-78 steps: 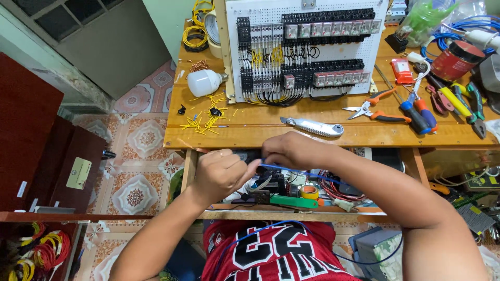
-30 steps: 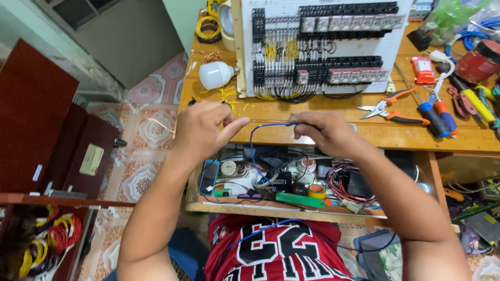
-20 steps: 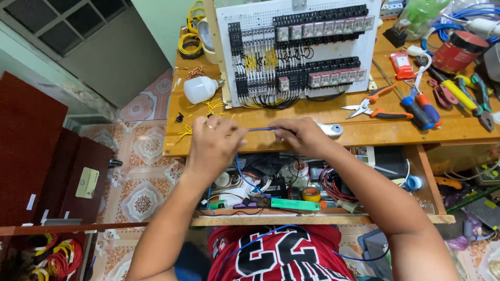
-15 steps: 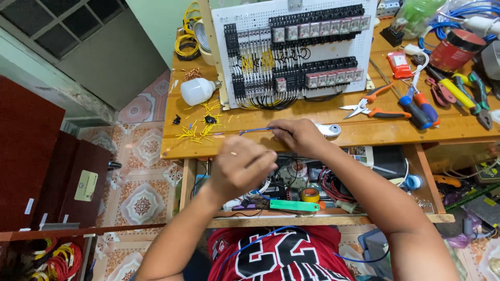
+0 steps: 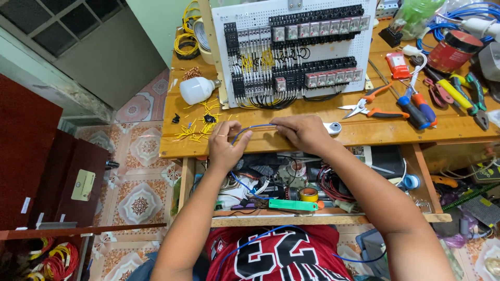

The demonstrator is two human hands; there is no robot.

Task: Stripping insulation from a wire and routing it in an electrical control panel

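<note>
A wooden workbench (image 5: 323,136) fills the upper view, with a white perforated control panel (image 5: 291,49) of relays standing at twelve o'clock and an open drawer (image 5: 312,192) of clutter below the bench edge. Over that edge a thin blue wire (image 5: 253,127) runs between both hands, its long axis lying nine-to-three – the right hand (image 5: 302,132) pinches its three o'clock end. The left hand (image 5: 225,148) pinches it at nine o'clock, where the wire bends down toward six – both hands equally near.
</note>
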